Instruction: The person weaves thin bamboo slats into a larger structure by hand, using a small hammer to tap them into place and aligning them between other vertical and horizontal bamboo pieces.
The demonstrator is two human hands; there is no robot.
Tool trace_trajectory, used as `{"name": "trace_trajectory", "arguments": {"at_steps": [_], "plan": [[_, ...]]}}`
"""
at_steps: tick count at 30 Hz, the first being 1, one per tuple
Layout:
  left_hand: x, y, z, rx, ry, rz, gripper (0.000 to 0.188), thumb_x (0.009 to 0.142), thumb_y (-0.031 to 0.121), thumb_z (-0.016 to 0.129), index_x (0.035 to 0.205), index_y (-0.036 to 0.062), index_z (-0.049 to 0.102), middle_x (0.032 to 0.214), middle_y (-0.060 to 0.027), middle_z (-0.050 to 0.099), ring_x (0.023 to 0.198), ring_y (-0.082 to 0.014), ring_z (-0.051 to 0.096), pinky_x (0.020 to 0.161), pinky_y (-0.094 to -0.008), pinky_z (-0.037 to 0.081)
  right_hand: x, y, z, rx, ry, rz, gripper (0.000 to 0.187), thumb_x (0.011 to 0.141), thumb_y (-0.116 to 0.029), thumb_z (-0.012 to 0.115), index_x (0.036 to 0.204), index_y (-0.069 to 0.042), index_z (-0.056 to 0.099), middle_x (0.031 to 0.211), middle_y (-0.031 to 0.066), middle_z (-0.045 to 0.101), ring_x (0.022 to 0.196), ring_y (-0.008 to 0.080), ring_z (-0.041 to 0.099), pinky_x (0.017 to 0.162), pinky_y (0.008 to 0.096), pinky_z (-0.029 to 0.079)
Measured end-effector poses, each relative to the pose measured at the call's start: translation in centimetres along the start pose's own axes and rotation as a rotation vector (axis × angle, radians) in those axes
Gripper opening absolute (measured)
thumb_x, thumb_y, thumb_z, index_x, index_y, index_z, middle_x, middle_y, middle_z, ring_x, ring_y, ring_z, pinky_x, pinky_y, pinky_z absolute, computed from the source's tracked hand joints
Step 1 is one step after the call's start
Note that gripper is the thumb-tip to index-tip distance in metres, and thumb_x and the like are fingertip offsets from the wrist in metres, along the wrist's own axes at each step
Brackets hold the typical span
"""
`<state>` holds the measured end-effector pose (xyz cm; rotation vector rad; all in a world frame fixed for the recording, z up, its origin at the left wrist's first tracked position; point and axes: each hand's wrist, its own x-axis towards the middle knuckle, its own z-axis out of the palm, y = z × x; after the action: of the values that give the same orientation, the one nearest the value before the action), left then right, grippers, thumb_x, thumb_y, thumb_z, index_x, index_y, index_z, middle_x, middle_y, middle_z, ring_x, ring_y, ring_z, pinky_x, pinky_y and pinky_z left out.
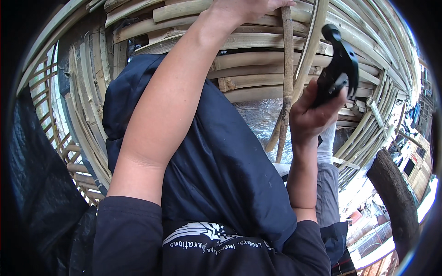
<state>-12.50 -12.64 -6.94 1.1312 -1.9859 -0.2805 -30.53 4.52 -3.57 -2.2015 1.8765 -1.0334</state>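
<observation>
A claw hammer [342, 55] with a black head is raised in my right hand [315, 117], whose fingers are wrapped round its dark handle; motion blurs it a little. My left arm stretches to the upper edge, where my left hand [241, 9] is partly cut off by the frame. One of its digits reaches to the upper end of a thin bamboo stick [287, 69]; the other fingers are hidden. This stick stands across rows of split bamboo slats [258, 60]. Beside it runs a wider bamboo strip [311, 50], slanting.
Dark navy cloth [221, 152] covers my legs. Bamboo lattice [50, 106] and black sheeting [41, 184] are on the left. Shiny foil sheeting [260, 119] shows below the slats. A thick dark log [393, 198] leans at the right, and a grey-clothed leg [328, 193] is near my right forearm.
</observation>
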Motion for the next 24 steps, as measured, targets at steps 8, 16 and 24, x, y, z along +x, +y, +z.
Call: {"name": "trace_trajectory", "arguments": {"at_steps": [8,16,24], "plan": [[-0.2,-0.3,0.6,-0.077,0.056,0.005,0.027,0.083,0.030,0.081,0.104,0.0137,0.080,0.088,-0.0090,0.076,0.077,-0.0257,0.072,0.072,-0.0392,0.058,0.6,-0.8,-0.4,-0.031,0.020,-0.003,0.046,0.097,-0.012,0.068,0.138,-0.001,0.049,0.093,0.0196,0.071,0.083,0.0344,0.074,0.069,0.0386,0.058],[0.3,-0.5,0.1,-0.056,0.004,-0.030,0.025,0.084,0.031,0.081,0.100,0.0115,0.079,0.086,-0.0106,0.076,0.078,-0.0284,0.072,0.073,-0.0403,0.058,1.0,0.3,0.0,-0.083,0.000,-0.086,0.042,0.097,-0.014,0.069,0.132,0.004,0.053,0.098,0.0202,0.073,0.083,0.0280,0.077,0.064,0.0376,0.058],[0.4,0.0,0.1,-0.059,-0.066,-0.118,0.024,0.087,0.034,0.079,0.096,0.0108,0.078,0.086,-0.0099,0.076,0.076,-0.0267,0.071,0.076,-0.0417,0.058,-0.1,1.9,0.3,-0.026,0.092,-0.093,0.042,0.098,-0.013,0.067,0.134,0.000,0.050,0.091,0.0200,0.071,0.079,0.0333,0.075,0.063,0.0397,0.056]]}}
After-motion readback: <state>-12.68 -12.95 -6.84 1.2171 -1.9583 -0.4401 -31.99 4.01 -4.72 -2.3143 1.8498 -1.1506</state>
